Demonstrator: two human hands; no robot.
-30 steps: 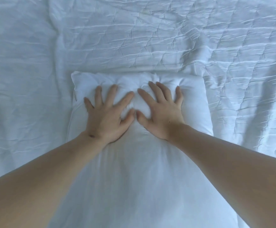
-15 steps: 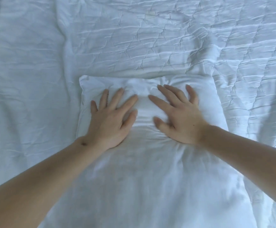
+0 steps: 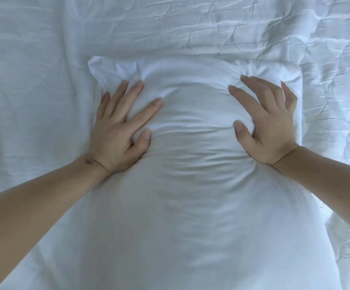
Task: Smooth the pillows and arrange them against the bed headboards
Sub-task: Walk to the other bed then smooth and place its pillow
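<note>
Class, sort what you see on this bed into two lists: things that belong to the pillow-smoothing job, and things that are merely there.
Part of the job:
- white pillow, lying flat
- left hand, pressed flat near its left edge
- right hand, pressed flat near its right edge

Merely there:
- wrinkled white bedcover under the pillow

No headboard is in view.

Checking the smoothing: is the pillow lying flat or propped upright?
Lying flat. The pillow rests on the wrinkled bedsheet, left hand and right hand pressing down on it.
</note>
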